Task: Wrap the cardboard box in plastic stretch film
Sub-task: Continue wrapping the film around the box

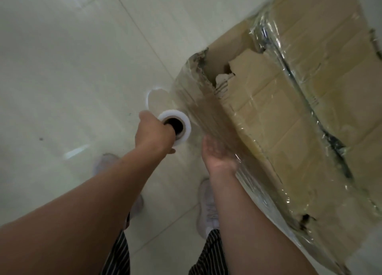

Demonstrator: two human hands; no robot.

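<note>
A large, torn cardboard box [299, 93] fills the right of the head view, with clear stretch film over its near side and a bunched band of film across its top. A white roll of stretch film [184, 120] stands upright left of the box. My left hand [154, 133] grips the roll's top end, fingers in the dark core. A sheet of film [208, 113] runs from the roll to the box's torn corner. My right hand [217, 154] is spread flat, palm against the film beside the box's near side.
The floor [62, 78] is pale glossy tile with grout lines. My two feet in light shoes [207, 210] stand just below the hands, close to the box's near edge. A small dark speck [41, 139] lies on the tile at left.
</note>
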